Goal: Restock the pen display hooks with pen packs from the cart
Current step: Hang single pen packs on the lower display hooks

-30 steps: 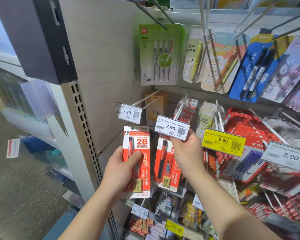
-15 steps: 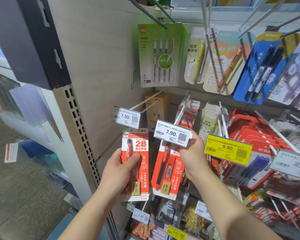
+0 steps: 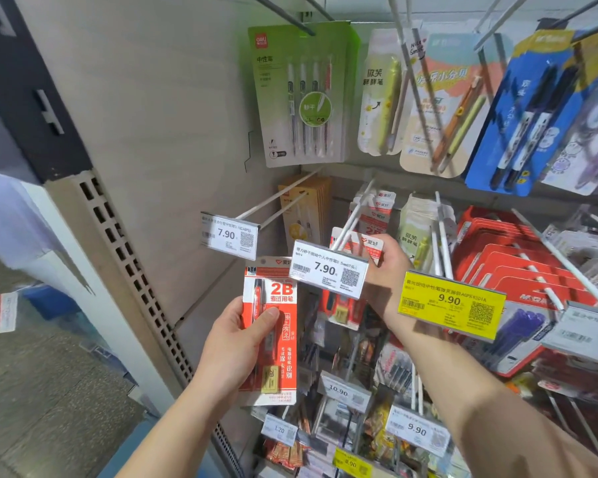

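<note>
The left hand grips a red 2B pen pack upright, thumb curled across its front and fingers behind, just below and left of the white price tag at the tip of the target hook. The right hand reaches behind that tag; its fingers curl round a second red pack already threaded on the hook, apparently sliding it back toward the panel, though the tag hides the exact pinch.

To do this step well, the hung pack should go fully to the rear so the hook's front end is free. Then the left hand's pack needs lifting until its hang hole, at the top edge near the logo, lines up with the hook tip under the tag, printed face forward like its neighbours.

Readable writing: the held pack shows "2B" in large white figures on red with Chinese text. The tag above it reads 7.90, as does the tag on the hook to the left. A yellow tag to the right reads 9.90. The green pack at the upper row carries a red Deli-style logo, too blurred to confirm.
</note>
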Demonstrator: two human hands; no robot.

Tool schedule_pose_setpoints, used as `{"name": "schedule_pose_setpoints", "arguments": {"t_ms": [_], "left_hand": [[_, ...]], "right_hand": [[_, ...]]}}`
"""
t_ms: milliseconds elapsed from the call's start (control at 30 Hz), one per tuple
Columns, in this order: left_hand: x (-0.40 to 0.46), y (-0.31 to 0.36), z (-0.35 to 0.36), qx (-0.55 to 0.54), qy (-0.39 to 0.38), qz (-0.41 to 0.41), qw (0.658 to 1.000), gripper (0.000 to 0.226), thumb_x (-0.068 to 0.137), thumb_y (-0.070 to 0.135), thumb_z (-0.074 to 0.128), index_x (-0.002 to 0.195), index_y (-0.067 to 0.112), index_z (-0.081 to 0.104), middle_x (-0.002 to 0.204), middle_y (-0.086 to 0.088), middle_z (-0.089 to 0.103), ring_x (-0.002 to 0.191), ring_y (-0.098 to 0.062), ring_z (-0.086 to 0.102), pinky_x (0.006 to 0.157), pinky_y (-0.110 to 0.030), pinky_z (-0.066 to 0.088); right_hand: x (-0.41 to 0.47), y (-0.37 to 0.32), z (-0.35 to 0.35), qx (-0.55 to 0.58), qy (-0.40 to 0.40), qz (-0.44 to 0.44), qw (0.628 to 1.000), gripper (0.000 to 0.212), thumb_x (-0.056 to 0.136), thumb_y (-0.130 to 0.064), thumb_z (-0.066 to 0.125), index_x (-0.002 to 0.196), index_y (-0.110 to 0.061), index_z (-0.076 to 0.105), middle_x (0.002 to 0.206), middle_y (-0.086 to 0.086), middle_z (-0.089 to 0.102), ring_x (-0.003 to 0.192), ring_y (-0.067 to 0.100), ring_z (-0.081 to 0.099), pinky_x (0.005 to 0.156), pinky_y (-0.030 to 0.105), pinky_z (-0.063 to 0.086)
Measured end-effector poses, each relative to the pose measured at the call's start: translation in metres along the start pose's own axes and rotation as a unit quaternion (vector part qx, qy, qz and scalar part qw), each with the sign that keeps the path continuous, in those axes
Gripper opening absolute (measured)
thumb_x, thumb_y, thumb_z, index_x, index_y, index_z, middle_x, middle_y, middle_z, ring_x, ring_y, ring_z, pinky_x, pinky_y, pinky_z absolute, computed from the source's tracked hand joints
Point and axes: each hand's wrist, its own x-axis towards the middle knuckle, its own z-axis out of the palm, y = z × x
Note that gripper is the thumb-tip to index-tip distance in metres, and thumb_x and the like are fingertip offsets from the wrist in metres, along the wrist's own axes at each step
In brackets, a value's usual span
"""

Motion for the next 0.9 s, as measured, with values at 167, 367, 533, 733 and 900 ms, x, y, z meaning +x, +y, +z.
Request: {"name": "schedule_pose_setpoints", "arguments": {"t_ms": [167,367,533,733,900], "left_hand": [[0.002,-0.003,0.005,0.004,-0.005,-0.002,1.0,0.018,0.097,0.027,0.07,0.114,0.023,0.068,0.102,-0.008,0.08,0.09,-0.031,0.078,0.092,-0.054,0.058],[0.001,-0.004,0.007,0.002,-0.002,0.001,1.0,0.015,0.097,0.026,0.071,0.112,0.023,0.069,0.101,-0.009,0.08,0.088,-0.03,0.077,0.091,-0.053,0.059],[-0.001,-0.002,0.004,-0.001,-0.004,-0.003,1.0,0.015,0.097,0.026,0.071,0.112,0.025,0.069,0.101,-0.007,0.08,0.089,-0.029,0.078,0.092,-0.053,0.059],[-0.006,0.002,0.004,-0.005,-0.021,-0.008,1.0,0.016,0.098,0.024,0.069,0.114,0.023,0.068,0.101,-0.007,0.08,0.09,-0.029,0.078,0.092,-0.051,0.059],[-0.008,0.006,0.004,0.001,-0.04,-0.007,0.999,0.018,0.098,0.026,0.069,0.116,0.024,0.066,0.102,-0.005,0.08,0.091,-0.03,0.078,0.093,-0.052,0.059]], "right_hand": [[0.011,0.005,0.0,-0.067,0.037,-0.018,0.997,0.029,0.086,-0.06,0.062,0.101,-0.035,0.066,0.083,-0.011,0.075,0.082,0.018,0.072,0.075,0.042,0.059],[0.028,0.005,-0.001,-0.126,0.052,-0.03,0.99,0.022,0.097,-0.04,0.064,0.102,-0.02,0.069,0.091,0.002,0.076,0.086,0.029,0.069,0.076,0.041,0.054],[0.037,0.006,0.003,-0.128,0.067,-0.019,0.989,0.024,0.098,-0.04,0.063,0.098,-0.016,0.068,0.089,0.006,0.075,0.085,0.032,0.067,0.071,0.037,0.048],[0.041,0.009,0.003,-0.124,0.06,0.012,0.99,0.036,0.092,-0.053,0.058,0.097,-0.019,0.068,0.088,-0.001,0.075,0.085,0.029,0.069,0.077,0.043,0.056],[0.038,0.017,-0.001,-0.105,0.054,0.034,0.992,0.03,0.089,-0.05,0.063,0.093,-0.02,0.067,0.08,-0.005,0.071,0.075,0.021,0.067,0.066,0.036,0.051]]}}
